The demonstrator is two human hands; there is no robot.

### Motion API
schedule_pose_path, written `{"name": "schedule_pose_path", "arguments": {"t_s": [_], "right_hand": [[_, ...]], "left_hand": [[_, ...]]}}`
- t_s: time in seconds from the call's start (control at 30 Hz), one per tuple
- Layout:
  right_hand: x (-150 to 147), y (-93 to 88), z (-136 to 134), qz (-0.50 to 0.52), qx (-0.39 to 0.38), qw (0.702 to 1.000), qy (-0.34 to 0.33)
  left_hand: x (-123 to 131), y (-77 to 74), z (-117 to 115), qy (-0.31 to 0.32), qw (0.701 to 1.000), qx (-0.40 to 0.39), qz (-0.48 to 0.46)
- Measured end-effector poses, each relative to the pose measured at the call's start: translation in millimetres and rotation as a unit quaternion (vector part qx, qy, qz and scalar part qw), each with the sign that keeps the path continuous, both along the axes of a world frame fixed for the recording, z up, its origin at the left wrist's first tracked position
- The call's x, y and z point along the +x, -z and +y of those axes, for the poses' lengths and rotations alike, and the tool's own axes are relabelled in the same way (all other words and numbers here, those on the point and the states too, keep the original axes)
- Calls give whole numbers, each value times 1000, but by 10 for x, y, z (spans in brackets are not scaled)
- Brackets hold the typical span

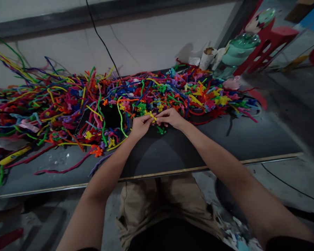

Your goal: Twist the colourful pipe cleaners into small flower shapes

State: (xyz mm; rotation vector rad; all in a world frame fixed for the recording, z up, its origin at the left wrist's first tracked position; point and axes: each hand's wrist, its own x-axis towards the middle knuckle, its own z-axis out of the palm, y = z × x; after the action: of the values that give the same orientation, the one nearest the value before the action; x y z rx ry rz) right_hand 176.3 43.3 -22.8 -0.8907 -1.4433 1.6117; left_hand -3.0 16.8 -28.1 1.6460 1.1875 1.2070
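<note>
Between my two hands is a short yellow pipe cleaner (154,119), pinched at the fingertips. My left hand (142,125) grips it from the left with thumb and forefinger. From the right, my right hand (170,118) pinches it too, its fingers curled. The fingers hide most of its shape. Just below them, a green twisted pipe cleaner piece (161,130) lies on the dark table (157,155). Beyond my hands spreads a heap of multicoloured pipe cleaners (143,87), some straight, others twisted into small flower-like shapes.
A green plastic bottle (234,55) stands at the back right near a white paper cup (208,58). A dark phone-like slab (112,116) lies among the pieces. Beyond the table's right end is a red stool (282,38). A black cable (102,38) hangs down the wall.
</note>
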Motion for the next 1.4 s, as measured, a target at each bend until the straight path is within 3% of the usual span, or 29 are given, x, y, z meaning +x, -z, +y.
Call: {"name": "schedule_pose_path", "arguments": {"t_s": [0.2, 0.4, 0.6, 0.9, 1.03, 1.2, 1.4], "right_hand": [[39, -31, -23, -25, 30, 999, -6], [32, -8, -11, 0, 13, 1000, 18], [26, 1, 26, 6, -2, 1000, -4], [-38, 1, -84, -3, 42, 996, 78], [-99, 43, -92, -9, 64, 990, 128], [-97, 63, -58, -3, 69, 990, 124], [-81, 55, -39, 3, 47, 994, 100]], "left_hand": [[22, 19, -110, -34, 997, 55, 42], [67, 5, -78, -78, 995, -22, -66], [81, -12, -68, -76, 991, -33, -109], [133, -26, -143, -124, 991, 23, -53], [102, 59, -6, -77, 995, -18, -66], [50, 128, 81, -78, 991, -40, -97], [-10, 20, 17, -96, 995, 35, -11]]}}
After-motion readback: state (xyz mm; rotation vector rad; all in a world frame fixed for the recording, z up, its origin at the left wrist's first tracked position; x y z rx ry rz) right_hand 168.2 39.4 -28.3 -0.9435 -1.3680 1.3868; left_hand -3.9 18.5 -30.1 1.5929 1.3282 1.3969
